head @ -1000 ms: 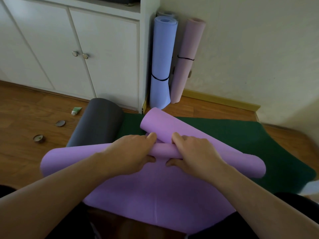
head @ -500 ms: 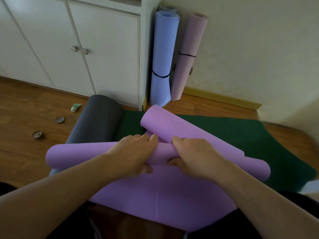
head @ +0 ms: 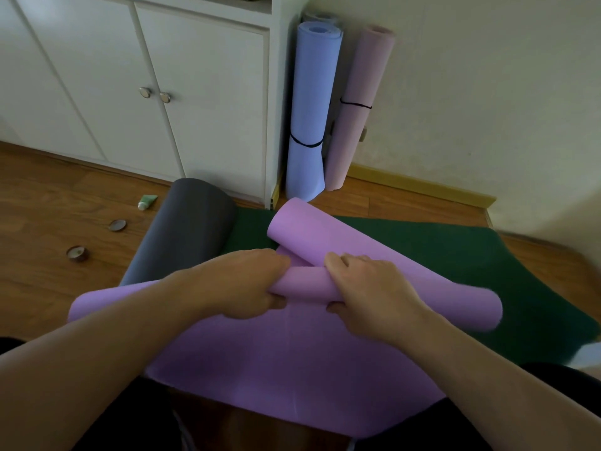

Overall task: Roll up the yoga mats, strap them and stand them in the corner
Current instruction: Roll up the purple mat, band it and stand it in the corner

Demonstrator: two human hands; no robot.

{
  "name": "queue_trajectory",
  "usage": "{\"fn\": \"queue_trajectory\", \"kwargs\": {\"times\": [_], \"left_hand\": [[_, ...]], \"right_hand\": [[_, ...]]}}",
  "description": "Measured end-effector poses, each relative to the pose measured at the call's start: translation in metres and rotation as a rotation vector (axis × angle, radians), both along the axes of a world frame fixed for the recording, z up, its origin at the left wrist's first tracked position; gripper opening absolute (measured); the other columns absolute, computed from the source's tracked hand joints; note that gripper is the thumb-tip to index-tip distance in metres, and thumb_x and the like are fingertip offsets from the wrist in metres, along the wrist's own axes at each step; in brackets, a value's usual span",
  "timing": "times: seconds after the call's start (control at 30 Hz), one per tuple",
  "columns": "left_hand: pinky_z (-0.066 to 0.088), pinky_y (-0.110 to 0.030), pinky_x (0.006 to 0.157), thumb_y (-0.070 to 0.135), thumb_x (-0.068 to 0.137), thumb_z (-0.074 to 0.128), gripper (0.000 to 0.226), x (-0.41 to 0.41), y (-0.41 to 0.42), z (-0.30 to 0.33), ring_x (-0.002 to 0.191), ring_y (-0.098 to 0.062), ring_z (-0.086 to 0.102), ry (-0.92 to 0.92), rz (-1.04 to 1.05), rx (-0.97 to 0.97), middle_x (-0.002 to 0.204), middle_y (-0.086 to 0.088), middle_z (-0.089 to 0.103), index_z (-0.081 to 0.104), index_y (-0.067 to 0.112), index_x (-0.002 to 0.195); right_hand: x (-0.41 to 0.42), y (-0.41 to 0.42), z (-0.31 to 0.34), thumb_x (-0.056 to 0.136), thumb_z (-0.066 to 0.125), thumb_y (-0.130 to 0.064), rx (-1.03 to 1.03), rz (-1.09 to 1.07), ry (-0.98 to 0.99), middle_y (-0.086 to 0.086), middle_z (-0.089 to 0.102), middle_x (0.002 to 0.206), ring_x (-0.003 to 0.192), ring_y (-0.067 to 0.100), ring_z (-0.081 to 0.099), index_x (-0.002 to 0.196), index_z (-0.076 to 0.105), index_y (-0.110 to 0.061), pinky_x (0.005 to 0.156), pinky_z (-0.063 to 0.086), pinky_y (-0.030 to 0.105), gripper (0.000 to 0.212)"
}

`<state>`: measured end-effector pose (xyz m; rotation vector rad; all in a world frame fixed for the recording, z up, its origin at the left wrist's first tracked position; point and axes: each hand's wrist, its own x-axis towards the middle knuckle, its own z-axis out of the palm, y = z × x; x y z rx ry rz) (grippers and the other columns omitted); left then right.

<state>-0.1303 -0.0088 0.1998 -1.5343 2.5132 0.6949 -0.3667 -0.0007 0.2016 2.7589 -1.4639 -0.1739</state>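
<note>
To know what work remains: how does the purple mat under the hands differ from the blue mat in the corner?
The purple mat lies on the floor, partly rolled; the blue mat stands upright, fully rolled. The blue mat has a black strap; the purple mat shows none. Both hands, left hand and right hand, grip the purple mat; nothing holds the blue one.

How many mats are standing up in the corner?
2 clearly: a blue mat beside the cupboard and a pink mat against the wall. A third roll peeks out behind the blue one.

Both hands grip the half-rolled purple foam yoga mat (head: 292, 362): left hand (head: 240, 284) and right hand (head: 367, 294) curl around its roll, above a dark green flat mat (head: 455, 252). 2 strapped rolled mats, blue (head: 309, 115) and pink (head: 354, 112), stand in the corner.
</note>
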Motion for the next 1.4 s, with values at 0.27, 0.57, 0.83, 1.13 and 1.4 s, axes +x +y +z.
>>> {"fn": "queue_trajectory", "kwargs": {"times": [0.27,0.57,0.83,1.13,1.4], "left_hand": [[0.045,-0.033,0.076,0.063,0.086,0.071,0.060,-0.005,0.009,-0.015,0.097,-0.018,0.060,-0.180,-0.010,-0.314,0.109,0.008,0.057,0.042,0.025,0.122],[0.056,-0.040,0.083,0.046,0.091,0.070,0.033,0.001,-0.001,-0.013,0.086,-0.013,0.060,-0.059,-0.012,-0.048,0.100,0.008,0.062,0.049,0.031,0.110],[0.049,-0.036,0.082,0.058,0.087,0.072,0.056,-0.011,0.010,-0.019,0.103,-0.020,0.061,-0.174,-0.009,-0.286,0.116,0.006,0.058,0.044,0.024,0.123],[0.056,-0.041,0.085,0.051,0.087,0.071,0.035,-0.002,-0.001,-0.013,0.091,-0.015,0.062,-0.084,-0.009,-0.071,0.103,0.010,0.063,0.053,0.033,0.111],[0.050,-0.036,0.086,0.053,0.090,0.071,0.051,-0.010,0.012,-0.022,0.102,-0.019,0.062,-0.120,-0.021,-0.311,0.116,0.007,0.061,0.045,0.025,0.123]], "right_hand": [[-0.008,-0.008,0.003,0.097,0.067,-0.040,0.231,-0.101,-0.034,0.007,0.064,0.118,0.103,0.034,0.063,0.102,0.033,-0.024,0.072,0.041,0.040,0.038],[-0.003,0.003,-0.002,0.092,0.071,-0.050,0.034,-0.039,0.024,0.003,0.066,0.116,0.102,0.034,0.066,0.119,0.036,-0.023,0.067,0.039,0.040,0.051],[-0.008,-0.007,0.000,0.093,0.070,-0.044,0.182,-0.077,-0.013,0.007,0.067,0.116,0.102,0.035,0.064,0.113,0.044,-0.021,0.071,0.042,0.040,0.040],[0.002,0.006,-0.006,0.091,0.071,-0.043,-0.023,-0.020,0.042,0.005,0.066,0.116,0.101,0.034,0.067,0.124,0.041,-0.020,0.066,0.036,0.038,0.051],[-0.004,0.000,-0.007,0.095,0.063,-0.043,0.079,-0.061,0.015,0.008,0.067,0.117,0.103,0.037,0.066,0.118,0.042,-0.020,0.072,0.043,0.041,0.038]]}}
